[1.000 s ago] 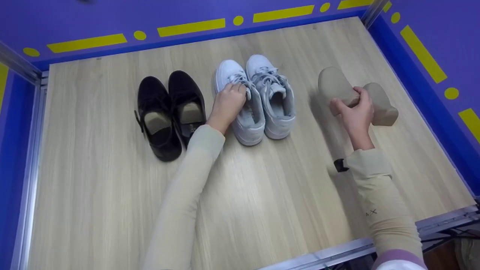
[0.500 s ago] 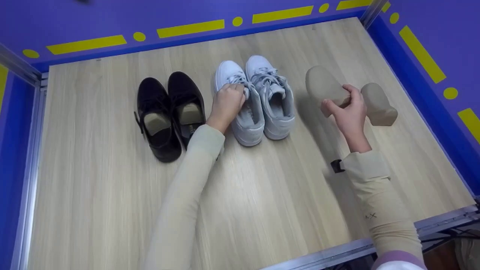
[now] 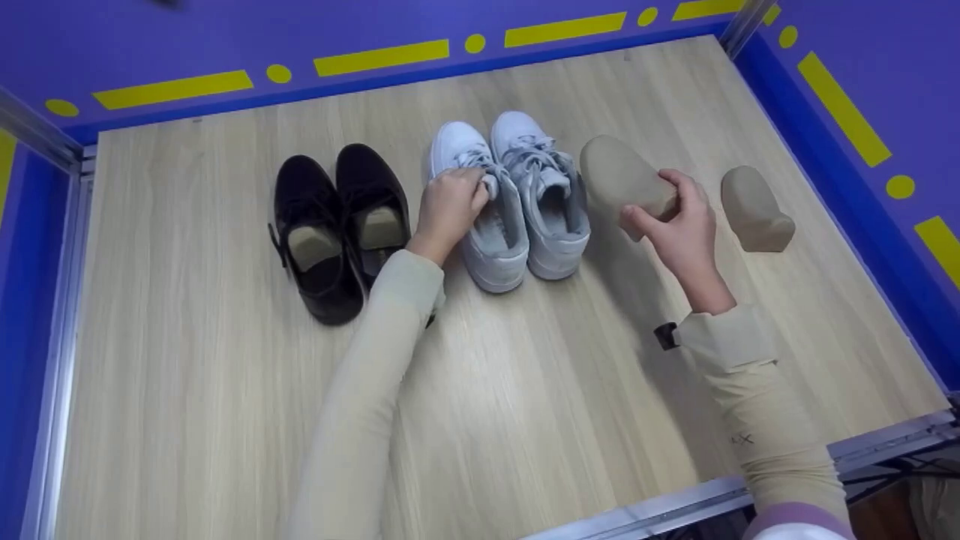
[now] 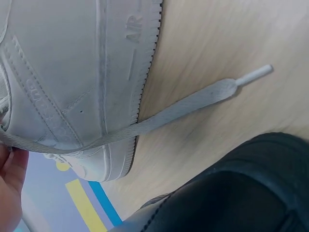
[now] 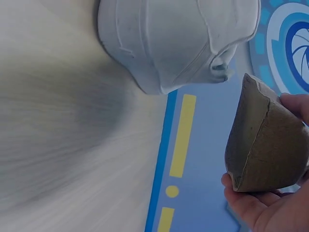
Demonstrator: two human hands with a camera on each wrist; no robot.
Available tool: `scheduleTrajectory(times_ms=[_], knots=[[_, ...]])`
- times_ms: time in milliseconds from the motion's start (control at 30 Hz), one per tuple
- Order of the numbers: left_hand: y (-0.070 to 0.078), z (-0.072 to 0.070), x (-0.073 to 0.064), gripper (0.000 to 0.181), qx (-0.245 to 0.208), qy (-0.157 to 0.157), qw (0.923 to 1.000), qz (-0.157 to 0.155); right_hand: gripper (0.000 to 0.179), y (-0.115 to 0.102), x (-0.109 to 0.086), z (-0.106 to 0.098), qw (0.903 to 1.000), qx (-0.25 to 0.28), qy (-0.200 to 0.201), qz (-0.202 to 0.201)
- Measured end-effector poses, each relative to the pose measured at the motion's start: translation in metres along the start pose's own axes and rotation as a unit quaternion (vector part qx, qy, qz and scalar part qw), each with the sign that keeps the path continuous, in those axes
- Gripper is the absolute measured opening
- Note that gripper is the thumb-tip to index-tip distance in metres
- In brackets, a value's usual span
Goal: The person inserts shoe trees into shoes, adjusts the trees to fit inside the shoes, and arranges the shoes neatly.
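Observation:
My left hand (image 3: 448, 206) curls its fingers on the tongue of the left white sneaker (image 3: 495, 262), whose mate, the right white sneaker (image 3: 559, 251), stands close beside it. A loose lace (image 4: 183, 111) trails over the sneaker's side onto the board in the left wrist view. My right hand (image 3: 686, 232) grips a beige moulded shoe insert (image 3: 622, 172) by its blunt end, thumb on one side and fingers on the other. It is raised off the board just right of the sneakers, its rounded end pointing away. In the right wrist view the insert's hollow edge (image 5: 246, 135) shows.
A second beige insert (image 3: 754, 206) lies on the right of the wooden board (image 3: 525, 420). Two black shoes (image 3: 304, 180) stand on the left with beige inserts (image 3: 313, 244) inside. Purple-blue panels with yellow marks (image 3: 382, 56) enclose the back and sides.
My right hand has carried the beige insert leftward, away from the second insert and close to the right sneaker. The left hand has stayed at the left sneaker's tongue, turning slightly.

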State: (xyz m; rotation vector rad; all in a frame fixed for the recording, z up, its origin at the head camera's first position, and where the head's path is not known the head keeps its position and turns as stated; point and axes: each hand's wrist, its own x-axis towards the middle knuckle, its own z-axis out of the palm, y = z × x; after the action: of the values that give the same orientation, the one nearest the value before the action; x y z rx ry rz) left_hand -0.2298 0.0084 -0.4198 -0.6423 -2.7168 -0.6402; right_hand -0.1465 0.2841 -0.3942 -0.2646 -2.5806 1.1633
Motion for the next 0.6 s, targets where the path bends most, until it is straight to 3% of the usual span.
scheduleTrajectory(times_ms=[367, 600], knots=[[-0.001, -0.003, 0.000, 0.022, -0.034, -0.035, 0.9982, -0.035, 0.059, -0.018, -0.007, 0.002, 0.9987, 0.005, -0.039, -0.032], [0.000, -0.005, -0.002, 0.016, -0.054, -0.040, 0.9963, -0.055, 0.060, -0.026, -0.011, 0.003, 0.9971, -0.009, -0.062, -0.042]])
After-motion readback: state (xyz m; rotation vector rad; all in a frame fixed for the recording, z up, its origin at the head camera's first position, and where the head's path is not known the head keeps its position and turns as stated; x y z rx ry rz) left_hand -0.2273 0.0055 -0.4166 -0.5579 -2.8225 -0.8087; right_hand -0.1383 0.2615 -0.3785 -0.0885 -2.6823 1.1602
